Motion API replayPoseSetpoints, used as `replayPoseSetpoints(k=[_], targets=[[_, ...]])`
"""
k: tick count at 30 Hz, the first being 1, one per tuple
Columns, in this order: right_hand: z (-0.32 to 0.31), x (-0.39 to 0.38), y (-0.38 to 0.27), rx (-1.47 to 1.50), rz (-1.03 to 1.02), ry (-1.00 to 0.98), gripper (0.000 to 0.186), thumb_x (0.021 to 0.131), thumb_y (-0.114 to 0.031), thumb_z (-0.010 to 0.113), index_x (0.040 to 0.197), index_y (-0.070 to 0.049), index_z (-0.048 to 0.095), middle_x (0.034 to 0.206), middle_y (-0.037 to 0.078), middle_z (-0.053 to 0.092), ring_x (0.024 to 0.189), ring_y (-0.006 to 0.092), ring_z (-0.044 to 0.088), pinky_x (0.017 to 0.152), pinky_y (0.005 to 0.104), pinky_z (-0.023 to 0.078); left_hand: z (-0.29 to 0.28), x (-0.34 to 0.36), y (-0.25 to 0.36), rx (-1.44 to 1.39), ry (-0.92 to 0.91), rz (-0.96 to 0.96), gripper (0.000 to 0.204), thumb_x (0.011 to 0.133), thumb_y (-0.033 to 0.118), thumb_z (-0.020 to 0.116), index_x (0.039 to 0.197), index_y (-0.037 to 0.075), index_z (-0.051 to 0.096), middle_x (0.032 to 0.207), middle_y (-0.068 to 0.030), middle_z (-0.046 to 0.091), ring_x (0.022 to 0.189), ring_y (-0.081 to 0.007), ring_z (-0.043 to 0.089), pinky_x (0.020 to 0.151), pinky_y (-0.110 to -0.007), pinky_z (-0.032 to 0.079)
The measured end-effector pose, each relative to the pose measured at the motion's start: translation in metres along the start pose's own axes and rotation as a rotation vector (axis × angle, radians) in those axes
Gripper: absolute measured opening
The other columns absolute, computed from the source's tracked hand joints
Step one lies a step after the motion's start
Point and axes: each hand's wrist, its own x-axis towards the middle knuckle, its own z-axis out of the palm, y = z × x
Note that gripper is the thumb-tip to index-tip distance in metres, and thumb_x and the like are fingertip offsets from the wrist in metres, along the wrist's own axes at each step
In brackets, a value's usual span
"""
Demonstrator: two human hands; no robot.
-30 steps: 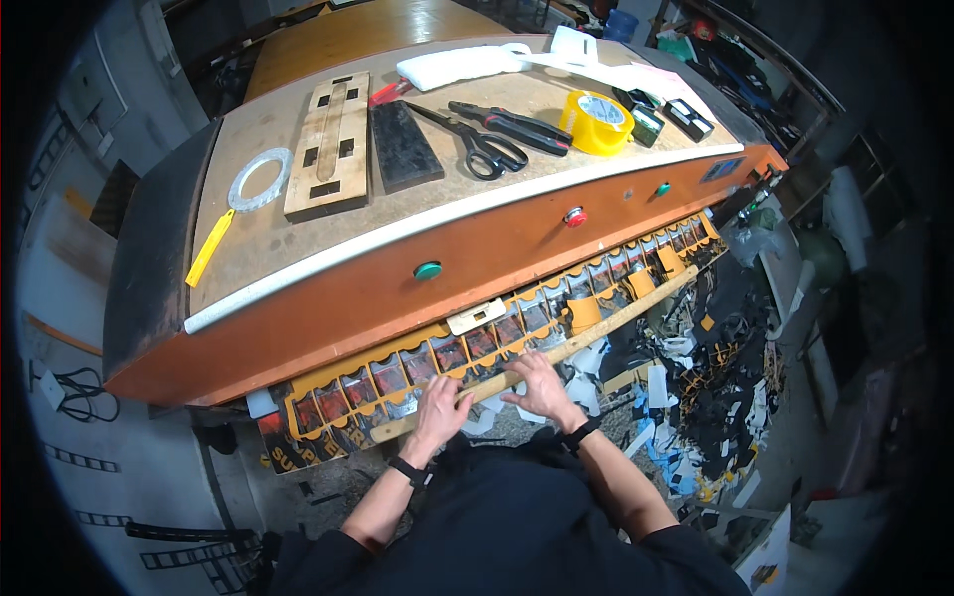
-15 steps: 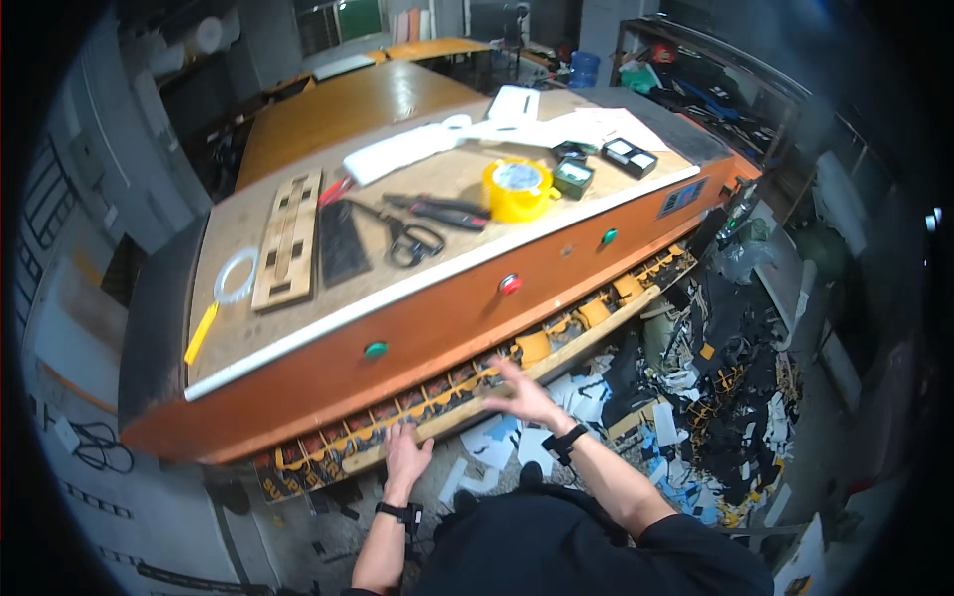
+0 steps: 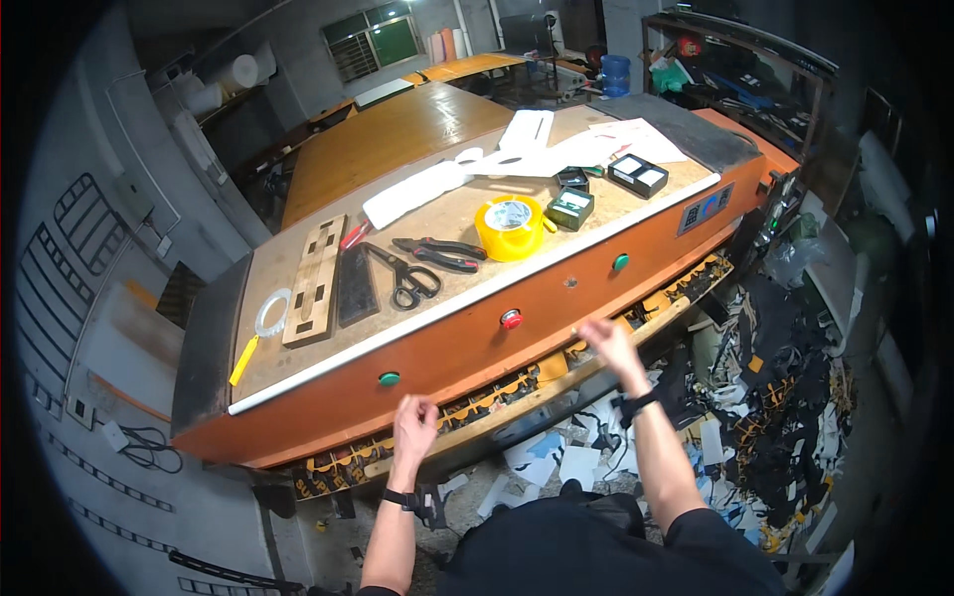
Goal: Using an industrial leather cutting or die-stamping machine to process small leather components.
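Note:
My left hand (image 3: 414, 426) is loosely curled in the air in front of the orange machine's front panel (image 3: 556, 298), below a green button (image 3: 389, 378). My right hand (image 3: 607, 345) hovers with fingers apart just over the long wooden tray (image 3: 497, 397) of orange and black pieces under the machine, below a red button (image 3: 511, 319). Neither hand holds anything. Both wrists wear black bands.
On the machine's top lie black scissors (image 3: 409, 281), red-handled pliers (image 3: 442, 253), a yellow tape roll (image 3: 509, 227), a slotted wooden board (image 3: 313, 281), a clear tape ring (image 3: 271, 312), a yellow marker (image 3: 242, 361) and white sheets (image 3: 467, 174). Black and white scraps (image 3: 785, 397) litter the floor.
Both hands have lifted off the tray and spread apart, the left moving left, the right moving right. My head has risen, showing more of the room.

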Motion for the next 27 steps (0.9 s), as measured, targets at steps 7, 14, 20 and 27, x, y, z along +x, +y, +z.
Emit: replayPoseSetpoints(k=[7, 14, 20, 27], targets=[[0.161, -0.111, 0.036, -0.351, -0.469, -0.455, 0.052, 0.097, -0.039, 0.084, 0.14, -0.01, 0.077, 0.145, 0.014, 0.074, 0.142, 0.031, 0.064, 0.128, 0.0491, 0.041, 0.032, -0.119, -0.063, 0.346, -0.12, 0.045, 0.063, 0.087, 0.028, 0.088, 0.14, 0.003, 0.065, 0.127, -0.0208, 0.061, 0.127, -0.043, 0.054, 0.117, -0.054, 0.042], [0.214, -0.132, 0.015, -0.682, -0.461, -0.419, 0.066, 0.08, -0.048, 0.093, 0.134, -0.015, 0.076, 0.132, 0.015, 0.069, 0.138, 0.0364, 0.058, 0.124, 0.0503, 0.039, 0.034, -0.118, -0.067, 0.54, -0.226, -0.232, 0.064, 0.079, 0.03, 0.091, 0.127, -0.001, 0.063, 0.131, -0.0215, 0.061, 0.133, -0.0415, 0.055, 0.121, -0.053, 0.041], [0.236, -0.14, 0.003, -0.713, -0.34, -0.268, 0.069, 0.074, -0.057, 0.096, 0.121, -0.009, 0.079, 0.128, 0.017, 0.069, 0.13, 0.0379, 0.061, 0.117, 0.0483, 0.046, 0.02, -0.113, -0.084, 0.525, -0.375, -0.139, 0.071, 0.078, 0.031, 0.09, 0.135, -0.001, 0.061, 0.135, -0.0228, 0.06, 0.137, -0.0401, 0.054, 0.123, -0.05, 0.042], [0.256, -0.136, 0.004, -0.744, -0.278, -0.21, 0.07, 0.076, -0.06, 0.095, 0.12, -0.008, 0.078, 0.126, 0.017, 0.068, 0.13, 0.0379, 0.061, 0.117, 0.0485, 0.046, 0.011, -0.101, -0.109, 0.448, -0.437, -0.059, 0.067, 0.083, 0.038, 0.09, 0.13, -0.002, 0.064, 0.135, -0.023, 0.06, 0.135, -0.0395, 0.055, 0.119, -0.052, 0.043]])
